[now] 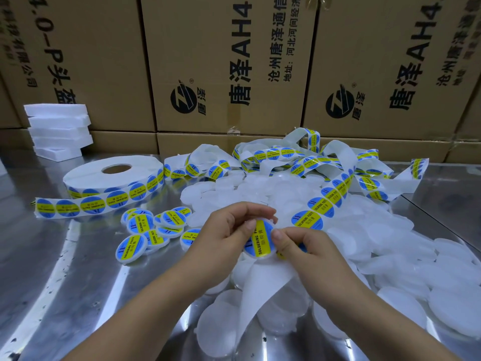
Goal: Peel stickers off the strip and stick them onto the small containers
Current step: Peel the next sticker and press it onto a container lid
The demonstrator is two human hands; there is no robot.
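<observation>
While the small container is pinched at frame centre by the left grip and its sticker by the right grip, the sticker is best pressed flat from middle outward.

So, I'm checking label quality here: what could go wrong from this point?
The left hand and right hand pinch the sticker with the thumbs on its face, so it may set crooked or creased. The loose strip snakes over the unlabelled containers; a tug could drag some about or snag its stickers. The bare backing hanging under the hands might catch too.
</observation>
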